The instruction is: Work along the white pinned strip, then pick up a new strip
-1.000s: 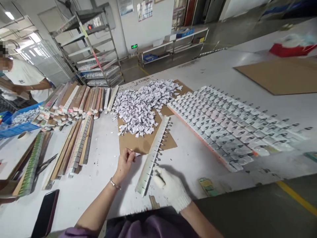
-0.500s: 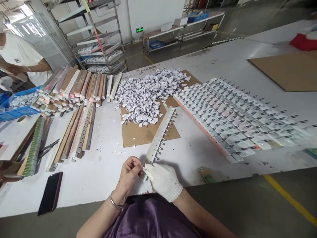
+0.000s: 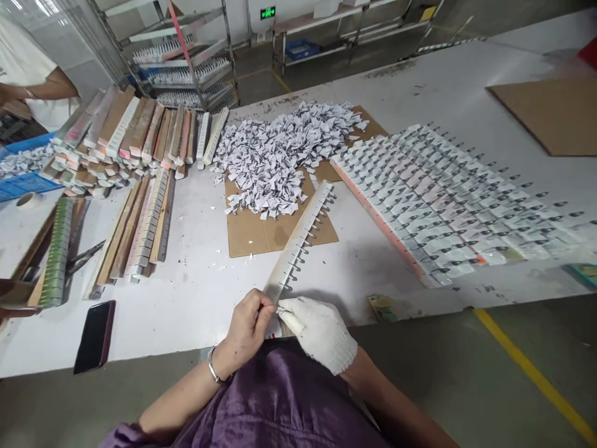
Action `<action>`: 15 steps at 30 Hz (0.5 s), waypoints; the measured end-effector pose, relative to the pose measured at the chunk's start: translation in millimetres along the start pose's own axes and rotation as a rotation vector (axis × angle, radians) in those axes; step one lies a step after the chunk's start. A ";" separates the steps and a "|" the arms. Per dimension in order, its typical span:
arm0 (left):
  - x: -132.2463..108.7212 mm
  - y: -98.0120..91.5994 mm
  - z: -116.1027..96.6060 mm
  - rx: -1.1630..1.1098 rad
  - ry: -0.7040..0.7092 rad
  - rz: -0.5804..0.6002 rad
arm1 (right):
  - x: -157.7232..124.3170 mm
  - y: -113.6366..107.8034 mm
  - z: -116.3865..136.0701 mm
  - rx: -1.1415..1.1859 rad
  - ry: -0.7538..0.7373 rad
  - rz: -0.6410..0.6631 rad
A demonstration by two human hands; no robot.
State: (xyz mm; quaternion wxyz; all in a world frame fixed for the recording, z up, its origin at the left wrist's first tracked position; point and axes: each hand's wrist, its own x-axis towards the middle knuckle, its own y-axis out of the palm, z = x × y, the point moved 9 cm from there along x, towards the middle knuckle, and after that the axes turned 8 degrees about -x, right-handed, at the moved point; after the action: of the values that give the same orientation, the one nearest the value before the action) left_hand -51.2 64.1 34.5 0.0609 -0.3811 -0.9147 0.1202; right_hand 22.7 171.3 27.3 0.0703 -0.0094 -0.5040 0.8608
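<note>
A long white strip with small dark clips along its right edge lies slanted on the white table. Its near end sits between my two hands at the table's front edge. My bare left hand, with a bracelet on the wrist, pinches a small white paper piece against that end. My right hand in a white knit glove grips the strip's near end from the right. Both hands touch each other.
A heap of small folded paper pieces lies on a cardboard sheet. Many finished strips lie side by side on the right. Stacked strips and a black phone are at left. A person's arm shows far left.
My left hand came back from the cardboard's edge with a paper piece and met my gloved right hand at the strip's near end. The view tilted down.
</note>
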 end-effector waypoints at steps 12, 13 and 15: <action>-17.2 55.8 33.9 -0.893 -0.495 0.344 | -10.7 -3.2 -7.3 0.476 0.037 0.220; -15.7 53.5 36.4 -0.863 -0.482 0.287 | -10.8 -3.1 -10.3 0.466 0.065 0.190; -12.0 43.6 36.9 -0.675 -0.407 0.175 | -12.0 -3.0 -15.2 0.398 0.104 0.103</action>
State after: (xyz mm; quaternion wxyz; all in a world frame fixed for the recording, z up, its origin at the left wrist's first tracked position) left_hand -20.6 78.8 -13.0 -0.2604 -0.4245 -0.8602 -0.1095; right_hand 36.2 184.4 21.8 0.0527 -0.0653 -0.3185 0.9442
